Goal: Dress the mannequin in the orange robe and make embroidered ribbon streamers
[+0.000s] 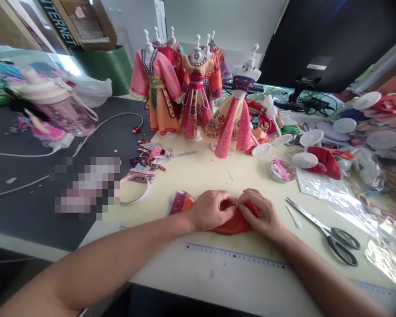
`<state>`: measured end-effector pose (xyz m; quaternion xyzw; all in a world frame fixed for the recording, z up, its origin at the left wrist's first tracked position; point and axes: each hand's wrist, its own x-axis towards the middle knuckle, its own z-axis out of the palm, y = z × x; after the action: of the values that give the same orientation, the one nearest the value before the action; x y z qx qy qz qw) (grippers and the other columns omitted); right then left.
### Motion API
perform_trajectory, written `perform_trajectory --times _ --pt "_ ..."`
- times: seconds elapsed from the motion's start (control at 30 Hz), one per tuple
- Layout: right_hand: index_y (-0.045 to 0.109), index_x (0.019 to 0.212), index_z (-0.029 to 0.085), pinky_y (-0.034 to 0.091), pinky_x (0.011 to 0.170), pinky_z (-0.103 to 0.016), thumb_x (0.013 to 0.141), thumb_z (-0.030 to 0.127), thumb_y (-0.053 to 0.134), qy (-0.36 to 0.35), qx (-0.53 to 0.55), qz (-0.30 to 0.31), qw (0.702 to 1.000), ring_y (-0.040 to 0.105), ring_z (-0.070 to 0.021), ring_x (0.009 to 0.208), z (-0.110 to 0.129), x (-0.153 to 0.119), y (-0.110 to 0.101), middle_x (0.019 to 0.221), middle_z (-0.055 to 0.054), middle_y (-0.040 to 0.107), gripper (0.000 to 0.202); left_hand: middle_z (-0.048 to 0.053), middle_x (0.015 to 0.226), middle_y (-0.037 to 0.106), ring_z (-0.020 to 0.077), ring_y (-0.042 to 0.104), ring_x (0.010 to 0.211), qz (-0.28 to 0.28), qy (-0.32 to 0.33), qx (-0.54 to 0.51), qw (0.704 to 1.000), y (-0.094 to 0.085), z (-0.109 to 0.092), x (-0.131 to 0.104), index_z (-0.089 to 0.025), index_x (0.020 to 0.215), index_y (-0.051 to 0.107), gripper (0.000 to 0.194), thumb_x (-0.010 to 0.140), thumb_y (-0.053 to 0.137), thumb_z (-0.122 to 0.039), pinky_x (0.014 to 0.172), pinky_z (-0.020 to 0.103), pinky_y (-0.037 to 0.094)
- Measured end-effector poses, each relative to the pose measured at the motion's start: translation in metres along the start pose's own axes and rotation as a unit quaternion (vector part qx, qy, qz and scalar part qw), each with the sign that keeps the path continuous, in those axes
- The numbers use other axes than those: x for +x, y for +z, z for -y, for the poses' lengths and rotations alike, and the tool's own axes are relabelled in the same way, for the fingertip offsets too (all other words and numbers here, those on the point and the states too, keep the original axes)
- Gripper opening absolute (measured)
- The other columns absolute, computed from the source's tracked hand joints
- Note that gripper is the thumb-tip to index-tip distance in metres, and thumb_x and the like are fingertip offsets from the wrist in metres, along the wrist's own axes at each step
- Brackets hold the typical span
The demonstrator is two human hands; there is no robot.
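Head camera view is showing a red-orange cloth [232, 226] lying on the cream work surface [214, 176], directly beneath and between the two hands, its lower edge showing below them. The left hand [214, 210] is curling nearly closed, its thumb and index finger pinching at the upper part of the cloth. The right hand [259, 213] is meeting it there, thumb and fingertips drawing together on the cloth, the other fingers bending over it. The two sets of fingertips are almost touching; whether they are also gripping something small, such as a needle, cannot be told. A purple patterned piece with an orange section [178, 202] is emerging left of the left hand; its join to the cloth is being hidden. Printed ruler markings [234, 255] are running across the surface just below the cloth. Scissors [328, 231] are lying to the right of the right hand, blades slightly apart, with a thin white sliver [295, 218] resting beside them. Farther off, a round dish [273, 172] is holding a pink stick [281, 168], a pale ring [148, 187] is lying near patterned trims [145, 161], and dressed miniature stands [197, 88] are standing upright behind.
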<state>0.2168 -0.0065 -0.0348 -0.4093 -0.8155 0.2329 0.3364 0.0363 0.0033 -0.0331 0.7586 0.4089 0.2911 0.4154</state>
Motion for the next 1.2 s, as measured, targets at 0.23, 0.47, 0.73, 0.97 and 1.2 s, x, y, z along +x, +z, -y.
perform_trajectory --times 0.23,0.47,0.73,0.97,1.2 --pt "0.053 0.075 0.021 0.044 0.067 -0.030 0.081 0.013 0.047 0.040 0.016 -0.001 0.999 0.052 -0.0135 0.069 0.0037 0.0007 -0.0021 0.070 0.000 0.057 0.011 0.000 0.074 0.065 0.0106 0.056 0.067 0.014 -0.041 -0.048 0.998 -0.0010 0.0001 0.0015 -0.015 0.081 0.064 0.015 0.077 0.050 -0.019 0.062 0.021 0.045" --pt "0.053 0.080 0.022 0.044 0.081 -0.041 0.077 0.009 0.050 -0.080 -0.091 -0.081 0.989 0.053 -0.0159 0.070 0.0058 -0.0016 -0.0078 0.075 -0.002 0.058 0.014 0.001 0.074 0.063 0.0100 0.053 0.068 0.020 -0.065 -0.097 0.993 -0.0045 -0.0018 0.0035 -0.014 0.078 0.062 0.014 0.078 0.049 -0.019 0.061 0.020 0.043" --pt "0.060 0.085 0.020 0.043 0.087 -0.044 0.078 0.009 0.051 -0.137 -0.226 -0.063 0.962 0.051 -0.0149 0.068 0.0069 -0.0029 -0.0041 0.075 -0.003 0.060 0.016 0.001 0.074 0.063 0.0110 0.055 0.069 0.026 -0.052 -0.119 0.991 -0.0032 0.0050 0.0037 -0.014 0.079 0.062 0.012 0.078 0.051 -0.019 0.061 0.021 0.044" --pt "0.060 0.082 0.018 0.043 0.089 -0.041 0.079 0.010 0.053 -0.133 -0.236 -0.066 0.960 0.051 -0.0144 0.068 0.0074 -0.0021 -0.0012 0.073 -0.003 0.061 0.011 0.002 0.078 0.066 0.0119 0.058 0.073 0.023 -0.042 -0.113 0.992 -0.0026 0.0068 0.0036 -0.014 0.081 0.064 0.013 0.079 0.052 -0.018 0.065 0.022 0.046" --pt "0.061 0.081 0.018 0.042 0.090 -0.041 0.081 0.013 0.052 -0.123 -0.252 -0.057 0.958 0.051 -0.0141 0.067 0.0086 -0.0014 -0.0006 0.072 -0.003 0.061 0.010 0.002 0.079 0.067 0.0123 0.059 0.073 0.018 -0.029 -0.095 0.995 -0.0019 0.0067 0.0032 -0.014 0.082 0.065 0.013 0.078 0.052 -0.016 0.066 0.023 0.047"
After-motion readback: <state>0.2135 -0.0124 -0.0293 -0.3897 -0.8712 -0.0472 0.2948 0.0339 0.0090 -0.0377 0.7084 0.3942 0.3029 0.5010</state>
